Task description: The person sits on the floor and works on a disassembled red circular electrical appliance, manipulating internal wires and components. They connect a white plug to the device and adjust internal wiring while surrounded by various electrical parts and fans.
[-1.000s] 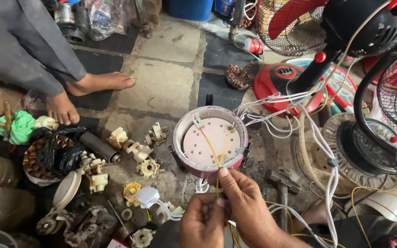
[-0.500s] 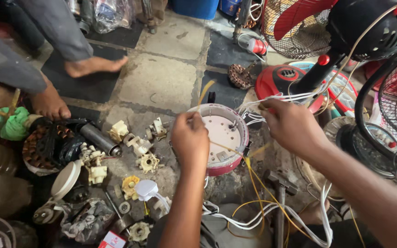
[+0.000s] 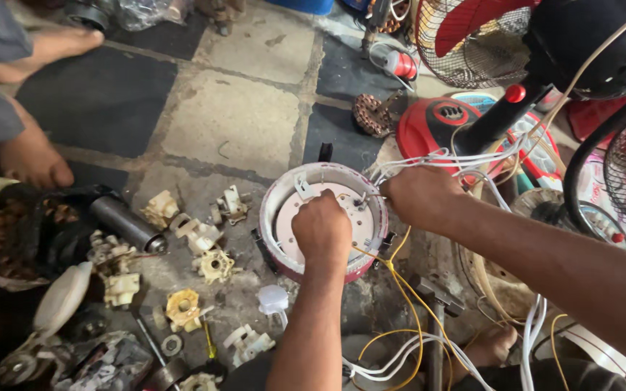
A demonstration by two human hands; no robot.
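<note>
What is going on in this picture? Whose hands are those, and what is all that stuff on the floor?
The camera sits on a person's head and looks down, so the two arms coming from the bottom are that person's own. The left hand is a fist resting inside a round white and pink casing on the floor. The right hand grips a bunch of white wires at the casing's edge. Yellow wires trail out below it. To the left lie many small cream plastic parts and a dark metal cylinder. On the right stands a fan with a red base. The bare feet at the top left belong to another person sitting nearby.
</note>
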